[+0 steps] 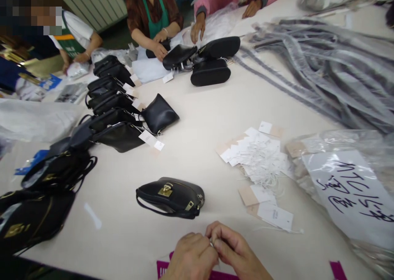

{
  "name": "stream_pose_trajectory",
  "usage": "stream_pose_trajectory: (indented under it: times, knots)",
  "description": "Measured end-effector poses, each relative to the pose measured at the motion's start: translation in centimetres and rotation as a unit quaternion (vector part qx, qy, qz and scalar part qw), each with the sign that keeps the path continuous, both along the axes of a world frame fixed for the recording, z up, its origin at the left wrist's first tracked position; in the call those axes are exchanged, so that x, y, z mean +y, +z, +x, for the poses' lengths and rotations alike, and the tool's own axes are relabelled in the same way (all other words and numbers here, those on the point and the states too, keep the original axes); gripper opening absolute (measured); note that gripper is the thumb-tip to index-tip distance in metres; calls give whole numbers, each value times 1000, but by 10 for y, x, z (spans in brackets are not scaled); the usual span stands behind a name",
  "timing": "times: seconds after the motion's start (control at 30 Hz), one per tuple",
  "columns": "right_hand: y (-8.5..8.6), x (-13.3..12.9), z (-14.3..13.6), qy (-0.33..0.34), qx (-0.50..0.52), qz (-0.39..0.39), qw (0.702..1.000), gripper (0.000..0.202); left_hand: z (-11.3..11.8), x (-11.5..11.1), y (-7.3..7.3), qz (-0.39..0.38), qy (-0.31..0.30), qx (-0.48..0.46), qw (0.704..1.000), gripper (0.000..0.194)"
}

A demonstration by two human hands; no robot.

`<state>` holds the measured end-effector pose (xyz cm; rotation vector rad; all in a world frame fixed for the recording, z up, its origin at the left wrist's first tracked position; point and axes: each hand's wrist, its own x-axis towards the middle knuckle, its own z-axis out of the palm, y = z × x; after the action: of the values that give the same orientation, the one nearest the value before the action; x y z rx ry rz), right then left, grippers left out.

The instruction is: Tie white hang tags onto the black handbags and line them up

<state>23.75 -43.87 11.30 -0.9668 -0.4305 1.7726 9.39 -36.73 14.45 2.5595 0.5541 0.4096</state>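
At the table's near edge, my left hand [193, 253] and my right hand [232, 247] meet, fingers pinched together. Something small and whitish shows between the fingertips, too little of it to name. Just beyond them lies a black handbag [172, 196] with a gold clasp and a strap looped toward me. To the right of my hands is a heap of white and beige hang tags [260, 157] with white strings; a few tags [273, 214] lie closer to me. Purple strips with white lettering [161, 268] show partly beneath my hands.
Black bags [118, 134] stand in a row at left, many tagged. A clear bag with a handwritten sheet [351, 193] lies at right, near plastic-wrapped straps [308, 66]. Across the table, co-workers' hands [198, 27] are near more black bags [211, 72].
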Motion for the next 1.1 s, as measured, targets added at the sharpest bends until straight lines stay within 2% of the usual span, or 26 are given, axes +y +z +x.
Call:
stream_pose_trajectory:
  times: [0.33,0.53,0.67,0.77,0.83,0.93,1.1]
  knots:
    - [-10,-4,5,-27,78,-36,996,23,1,0,-2,-19,-5,7,1000,39]
    - [-18,-3,-3,-33,133,-86,987,33,5,0,-4,-14,-8,5,1000,42]
    - [-14,3,-6,-71,145,-149,976,39,11,8,5,10,-22,16,1000,45]
    - [-15,6,-2,-87,128,-165,974,41,11,16,18,71,-35,13,997,28]
    - [-20,6,-1,-83,96,-157,979,41,6,23,27,119,-4,8,993,20]
    - [-27,6,-3,-56,48,-141,987,45,-6,34,34,153,73,49,984,27]
    - [-32,6,-11,-8,3,-148,989,51,-17,49,26,140,145,105,974,30]
